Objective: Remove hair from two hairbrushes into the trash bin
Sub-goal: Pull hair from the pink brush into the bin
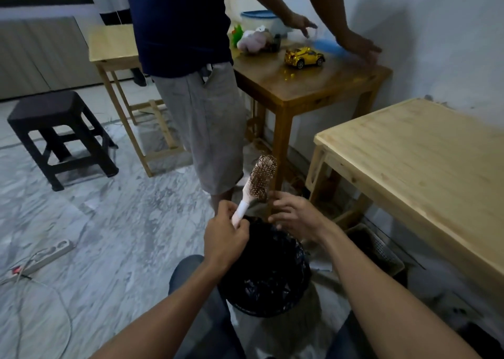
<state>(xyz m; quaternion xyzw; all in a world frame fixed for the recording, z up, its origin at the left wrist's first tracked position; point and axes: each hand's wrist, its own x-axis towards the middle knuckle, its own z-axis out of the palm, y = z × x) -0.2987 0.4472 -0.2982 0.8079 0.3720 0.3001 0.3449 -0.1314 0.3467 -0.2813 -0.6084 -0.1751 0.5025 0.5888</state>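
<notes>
Landmark: trash bin [266, 274], black-lined, on the marble floor between my knees.

1. Hairbrush [257, 185]: above the bin's far rim, tilted, head up and away from me, bristles matted with brown hair [264, 180] (no second brush that I can make out).
2. Left hand [224, 236]: over the bin's left rim, fingers curled round the brush's pale handle.
3. Right hand [296, 215]: over the bin's far-right rim, fingers loosely spread, tips at the base of the brush head; whether they pinch any hair, I cannot tell.
4. Pale desk [425, 151]: right of the bin.
5. Darker desk [313, 83]: beyond the bin, carrying a yellow toy car [304, 57]; a standing person [196, 86] reaches over it.
6. Black stool [58, 135]: far left of the bin.
</notes>
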